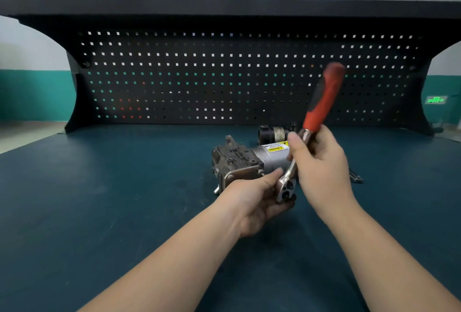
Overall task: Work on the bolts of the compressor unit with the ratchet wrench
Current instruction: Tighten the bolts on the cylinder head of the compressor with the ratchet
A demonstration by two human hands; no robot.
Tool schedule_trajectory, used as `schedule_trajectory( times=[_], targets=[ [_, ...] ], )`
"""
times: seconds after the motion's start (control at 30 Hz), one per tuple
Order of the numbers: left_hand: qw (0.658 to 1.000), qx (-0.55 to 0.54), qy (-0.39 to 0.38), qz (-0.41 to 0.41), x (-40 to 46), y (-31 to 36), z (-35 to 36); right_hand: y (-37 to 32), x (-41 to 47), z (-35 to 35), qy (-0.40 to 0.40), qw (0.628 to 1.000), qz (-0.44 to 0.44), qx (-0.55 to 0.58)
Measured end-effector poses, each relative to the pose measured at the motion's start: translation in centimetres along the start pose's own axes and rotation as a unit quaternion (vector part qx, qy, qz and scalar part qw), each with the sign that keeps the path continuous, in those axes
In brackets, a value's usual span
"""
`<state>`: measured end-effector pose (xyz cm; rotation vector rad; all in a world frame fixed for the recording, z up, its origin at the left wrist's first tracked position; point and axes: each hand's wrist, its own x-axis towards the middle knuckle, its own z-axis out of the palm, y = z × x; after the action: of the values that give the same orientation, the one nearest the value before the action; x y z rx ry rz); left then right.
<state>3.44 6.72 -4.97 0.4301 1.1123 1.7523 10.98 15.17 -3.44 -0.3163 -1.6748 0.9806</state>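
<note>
Blurred: red-and-black ratchet wrench handle point(324, 97) above the grey metal compressor unit point(252, 159). Hidden behind both hands: the compressor's right end. Unreadable: its yellow warning label point(277, 147).

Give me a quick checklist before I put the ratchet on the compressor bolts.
1. Ratchet wrench gripped: ok, right hand holds the metal shank below the red handle.
2. Ratchet head supported: ok, left hand holds it.
3. Socket fitted on the drive: cannot tell, the left hand hides it.
4. Wrench seated on a bolt: not ok, it is held in front of the compressor unit.
5. Compressor steadied: not ok, neither hand is on it.
</note>
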Motion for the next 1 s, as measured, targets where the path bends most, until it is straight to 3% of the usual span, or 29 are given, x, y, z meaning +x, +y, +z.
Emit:
schedule_trajectory(
  times=[0.07,0.13,0.2,0.23,0.3,0.33,0.37,0.43,0.53,0.63,0.73,0.83,0.9,0.97,1.0],
  targets=[
    [1.0,0.008,-0.002,-0.003,0.0,0.1,-0.2,-0.5,-0.6,0.3,-0.048,0.997,-0.047,-0.022],
    [1.0,0.015,0.0,-0.007,0.2,0.1,-0.2,-0.3,-0.5,0.4,-0.007,0.998,-0.027,-0.06],
    [1.0,0.017,0.006,-0.009,0.3,0.1,0.0,0.4,0.3,-0.1,0.072,0.99,0.084,-0.084],
    [1.0,0.016,0.01,-0.011,0.4,0.0,0.1,0.8,0.8,-0.5,0.111,0.977,0.179,-0.034],
    [1.0,0.013,0.012,-0.015,0.4,0.0,0.1,1.4,1.1,-1.0,0.138,0.905,0.376,0.142],
    [1.0,0.013,0.012,-0.017,0.4,-0.1,0.1,1.8,1.1,-1.1,0.136,0.876,0.424,0.186],
    [1.0,0.014,0.013,-0.017,0.4,-0.1,0.0,2.0,1.0,-1.1,0.127,0.871,0.435,0.19],
    [1.0,0.017,0.012,-0.016,0.4,-0.2,0.0,2.1,0.9,-0.8,0.116,0.918,0.352,0.138],
    [1.0,0.015,0.006,-0.007,0.3,-0.2,0.1,0.6,0.3,-0.2,0.076,0.993,0.087,0.011],
    [1.0,0.024,-0.006,-0.004,-0.1,-0.2,0.0,-0.2,-0.8,0.6,-0.011,0.994,-0.076,-0.073],
    [1.0,0.029,-0.008,0.001,-0.1,-0.2,-0.1,-0.4,-1.4,1.1,-0.012,0.99,-0.105,-0.091],
    [1.0,0.028,0.009,0.004,0.0,-0.1,0.0,0.2,-0.6,0.8,0.084,0.994,0.004,-0.072],
    [0.999,0.034,0.017,0.0,0.2,-0.2,-0.1,1.0,0.3,0.2,0.134,0.974,0.183,0.009],
    [0.999,0.037,0.015,-0.008,0.2,-0.1,-0.1,1.7,0.7,-0.3,0.156,0.894,0.379,0.183],
    [0.999,0.035,0.015,-0.011,0.2,-0.1,-0.2,2.0,0.7,-0.4,0.161,0.854,0.432,0.243]
  ],
)
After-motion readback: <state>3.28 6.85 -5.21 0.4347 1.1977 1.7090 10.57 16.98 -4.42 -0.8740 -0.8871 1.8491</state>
